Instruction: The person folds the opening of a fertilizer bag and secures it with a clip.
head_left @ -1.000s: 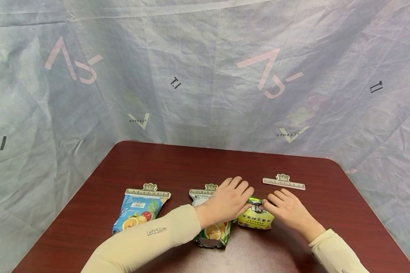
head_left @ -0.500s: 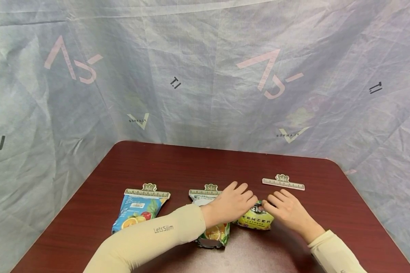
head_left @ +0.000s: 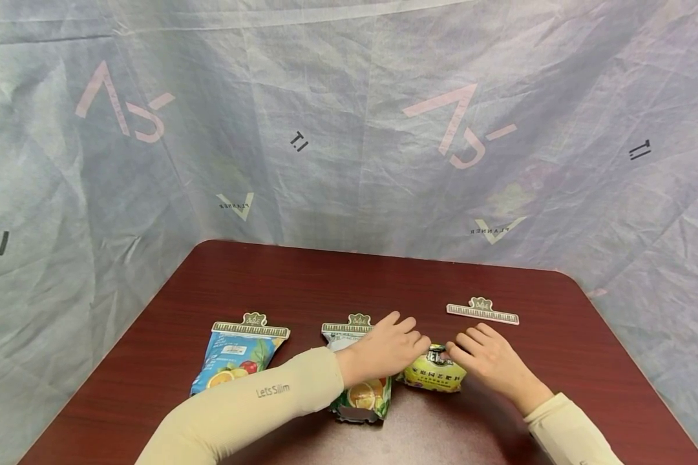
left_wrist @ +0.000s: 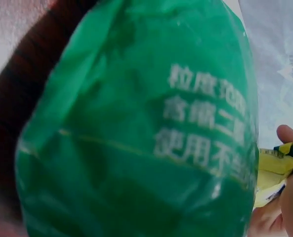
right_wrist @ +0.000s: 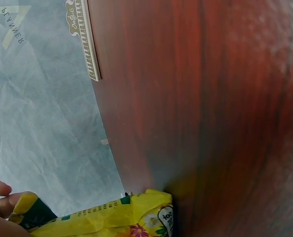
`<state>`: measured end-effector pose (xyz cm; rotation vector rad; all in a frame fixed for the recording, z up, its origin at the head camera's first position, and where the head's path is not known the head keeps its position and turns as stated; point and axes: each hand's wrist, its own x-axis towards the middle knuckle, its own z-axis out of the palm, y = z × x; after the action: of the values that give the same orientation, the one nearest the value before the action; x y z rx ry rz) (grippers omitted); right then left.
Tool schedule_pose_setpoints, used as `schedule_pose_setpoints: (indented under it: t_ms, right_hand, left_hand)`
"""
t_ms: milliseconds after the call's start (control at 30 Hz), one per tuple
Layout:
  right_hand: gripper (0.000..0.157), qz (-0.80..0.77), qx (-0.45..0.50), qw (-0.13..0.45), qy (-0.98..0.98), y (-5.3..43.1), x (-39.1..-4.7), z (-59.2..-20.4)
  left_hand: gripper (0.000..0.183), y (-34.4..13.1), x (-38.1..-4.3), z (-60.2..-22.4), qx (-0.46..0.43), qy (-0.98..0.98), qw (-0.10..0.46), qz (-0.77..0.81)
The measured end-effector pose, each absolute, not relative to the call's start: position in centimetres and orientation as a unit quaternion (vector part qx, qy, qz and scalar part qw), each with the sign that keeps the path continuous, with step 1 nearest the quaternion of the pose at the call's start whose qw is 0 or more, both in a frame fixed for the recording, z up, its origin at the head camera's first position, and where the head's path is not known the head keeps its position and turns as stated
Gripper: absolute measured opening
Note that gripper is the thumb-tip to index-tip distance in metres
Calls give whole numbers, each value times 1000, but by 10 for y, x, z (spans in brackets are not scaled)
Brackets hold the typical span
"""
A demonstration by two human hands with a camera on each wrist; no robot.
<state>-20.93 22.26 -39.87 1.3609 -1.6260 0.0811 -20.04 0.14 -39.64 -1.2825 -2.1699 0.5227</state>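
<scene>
In the head view a yellow printed bag (head_left: 432,374) sits between the two hands, its top edge folded over. My left hand (head_left: 384,347) holds the bag's upper left end, its forearm passing over the middle bag. My right hand (head_left: 487,363) pinches the upper right corner with thumb and fingers. The right wrist view shows fingers (right_wrist: 3,205) at the folded yellow and dark green end. In the left wrist view, the yellow bag (left_wrist: 272,170) appears between fingers at the right edge, while a green bag (left_wrist: 136,123) fills most of the picture.
A loose ruler-patterned clip (head_left: 483,310) lies behind the right hand. A blue fruit-print bag (head_left: 232,361), closed by a clip (head_left: 251,326), lies at left. The middle fruit-print bag (head_left: 362,400) also wears a clip (head_left: 349,326). Cloth (head_left: 349,129) hangs behind the table (head_left: 302,271).
The yellow bag's green top edge has gone down into a fold. My left hand moved down and toward the right hand, then slightly back left. The right hand stays nearly in place.
</scene>
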Motion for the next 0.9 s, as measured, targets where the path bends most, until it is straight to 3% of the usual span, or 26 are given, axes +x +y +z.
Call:
schedule_pose_setpoints:
  t_ms: [233, 567, 900]
  right_hand:
    - [31, 44, 558, 498, -662, 221, -209, -398]
    - [32, 50, 546, 504, -667, 221, -209, -399]
    - [33, 54, 546, 504, -667, 220, -208, -399]
  left_hand:
    - [13, -4, -205, -399, -491, -796, 306, 176]
    - [29, -11, -217, -408, -510, -766, 364, 141]
    - [32, -16, -229, -417, -528, -715, 445, 110]
